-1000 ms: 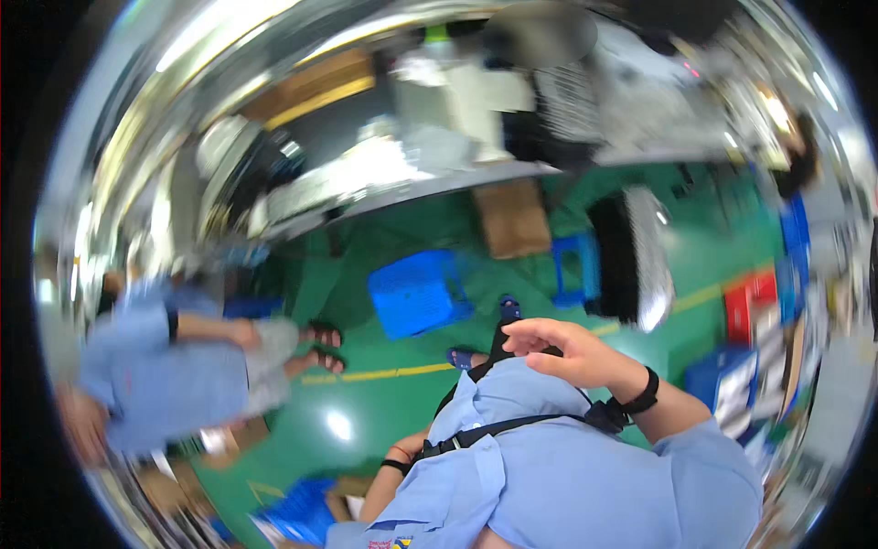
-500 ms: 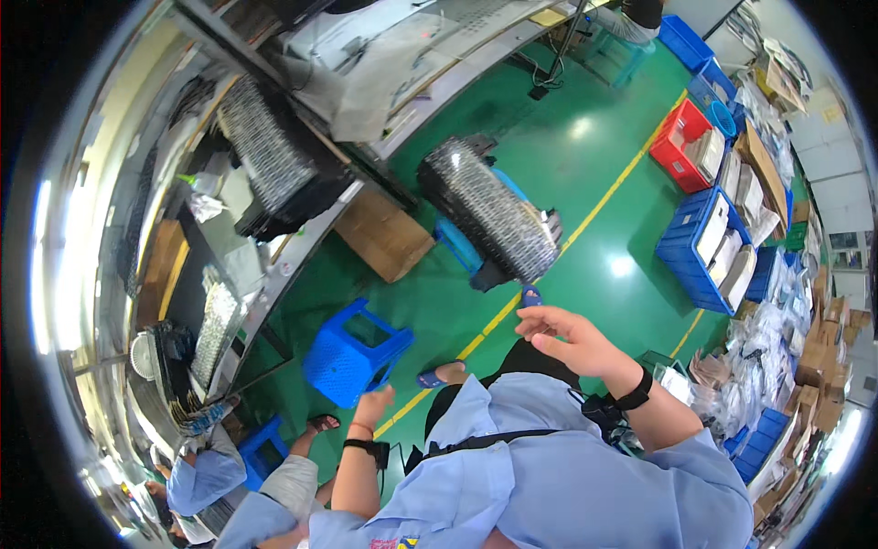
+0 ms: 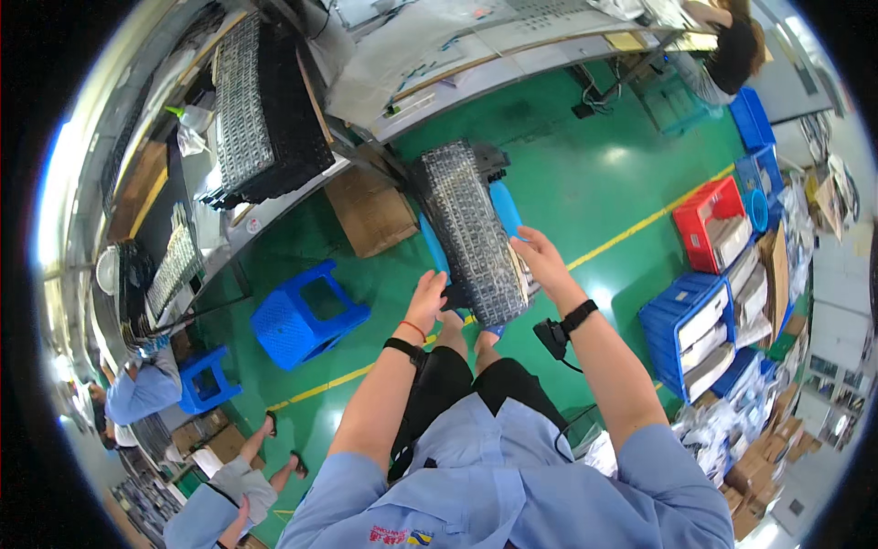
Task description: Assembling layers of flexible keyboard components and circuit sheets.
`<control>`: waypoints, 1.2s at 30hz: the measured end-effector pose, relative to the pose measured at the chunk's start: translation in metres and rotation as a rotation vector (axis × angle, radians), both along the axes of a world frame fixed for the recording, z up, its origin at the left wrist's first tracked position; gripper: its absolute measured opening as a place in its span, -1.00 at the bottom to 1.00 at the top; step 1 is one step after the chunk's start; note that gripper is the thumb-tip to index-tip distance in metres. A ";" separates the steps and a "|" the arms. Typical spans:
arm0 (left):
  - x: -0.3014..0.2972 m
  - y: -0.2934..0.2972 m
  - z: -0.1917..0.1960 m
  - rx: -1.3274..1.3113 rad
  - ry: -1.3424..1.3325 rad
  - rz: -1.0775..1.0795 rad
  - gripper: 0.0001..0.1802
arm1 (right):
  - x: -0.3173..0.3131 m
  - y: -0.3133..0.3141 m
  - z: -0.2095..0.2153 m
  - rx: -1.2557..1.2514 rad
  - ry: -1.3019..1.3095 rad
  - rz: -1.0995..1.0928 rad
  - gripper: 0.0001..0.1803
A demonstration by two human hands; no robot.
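A long stack of black component trays [image 3: 468,229] under clear wrap rests on a blue stand [image 3: 504,209] on the green floor, right in front of my knees. My left hand [image 3: 427,299] grips the stack's near left corner; it wears a black band and a red string at the wrist. My right hand [image 3: 540,259] clasps the stack's near right edge, fingers spread along its side, with a black watch on the wrist.
A blue plastic stool [image 3: 306,316] and a cardboard box [image 3: 370,210] stand to the left. Behind them a workbench [image 3: 457,78] carries more black tray stacks [image 3: 261,101]. A red crate [image 3: 709,224] and blue crates [image 3: 700,325] sit to the right. Other people [image 3: 142,393] work at lower left.
The view has swung round to face the tray stack. My right hand, raised in the air before, and my left hand have both come onto the stack's near end.
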State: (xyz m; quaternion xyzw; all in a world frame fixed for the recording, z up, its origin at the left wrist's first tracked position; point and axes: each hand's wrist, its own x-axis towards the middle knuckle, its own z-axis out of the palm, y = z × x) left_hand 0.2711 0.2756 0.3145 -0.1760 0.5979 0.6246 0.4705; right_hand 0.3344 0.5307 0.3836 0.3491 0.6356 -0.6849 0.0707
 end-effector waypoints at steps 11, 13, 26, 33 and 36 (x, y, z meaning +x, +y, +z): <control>-0.065 0.061 -0.089 -0.369 0.166 0.146 0.14 | -0.104 -0.003 -0.094 0.077 -0.326 0.258 0.13; -0.057 0.095 -0.072 -0.158 0.140 0.134 0.07 | -0.082 0.032 -0.121 -0.075 -0.241 0.203 0.10; -0.055 0.082 -0.102 -0.068 0.099 0.272 0.12 | -0.111 0.011 -0.119 -0.253 -0.209 0.193 -0.08; -0.061 0.088 -0.078 -0.017 0.004 0.298 0.13 | -0.109 0.009 -0.121 -0.217 -0.273 0.171 -0.08; -0.059 0.089 -0.079 -0.025 0.054 0.292 0.02 | -0.113 0.004 -0.112 -0.228 -0.273 0.169 -0.11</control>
